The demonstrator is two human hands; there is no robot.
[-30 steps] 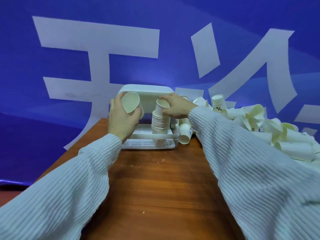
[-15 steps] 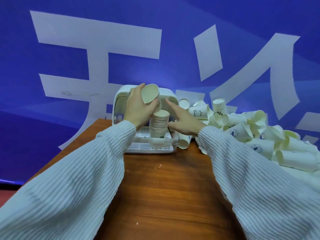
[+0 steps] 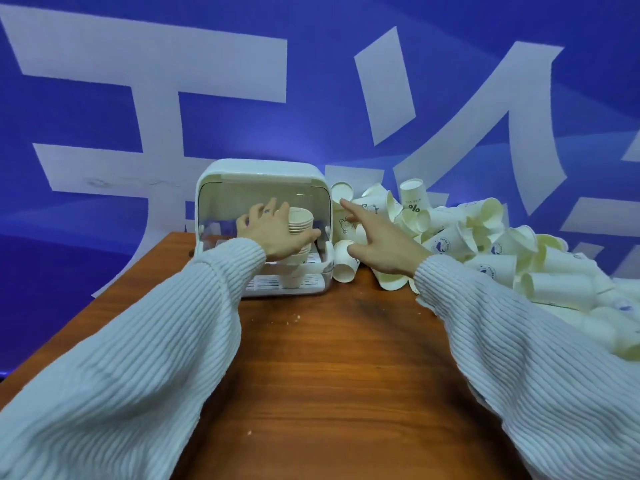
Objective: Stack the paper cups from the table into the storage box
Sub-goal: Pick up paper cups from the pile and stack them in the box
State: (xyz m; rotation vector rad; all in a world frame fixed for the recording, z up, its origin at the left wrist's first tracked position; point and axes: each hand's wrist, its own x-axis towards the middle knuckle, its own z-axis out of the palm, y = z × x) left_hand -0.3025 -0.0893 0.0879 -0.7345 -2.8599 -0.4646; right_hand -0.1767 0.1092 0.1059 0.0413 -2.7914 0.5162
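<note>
A white storage box [image 3: 260,170] with its front open stands at the far end of the wooden table [image 3: 329,358]. Inside it rises a stack of nested cream paper cups [image 3: 300,219]. My left hand [image 3: 273,233] is in the box opening against the stack's left side, fingers spread and thumb lying across the stack's front; it holds no loose cup. My right hand [image 3: 382,245] hovers just right of the box with fingers spread, its index finger stretched toward the near cups of the loose pile [image 3: 485,237]. A single cup [image 3: 344,263] lies on its side under that hand.
The pile of paper cups covers the right side of the table up to the blue wall with white lettering [image 3: 346,81]. The table's left edge [image 3: 104,306] runs diagonally. Small crumbs dot the wood between my sleeves.
My left hand has set its cup onto the stack and now rests against it. My right hand left the stack and moved right toward the loose cups.
</note>
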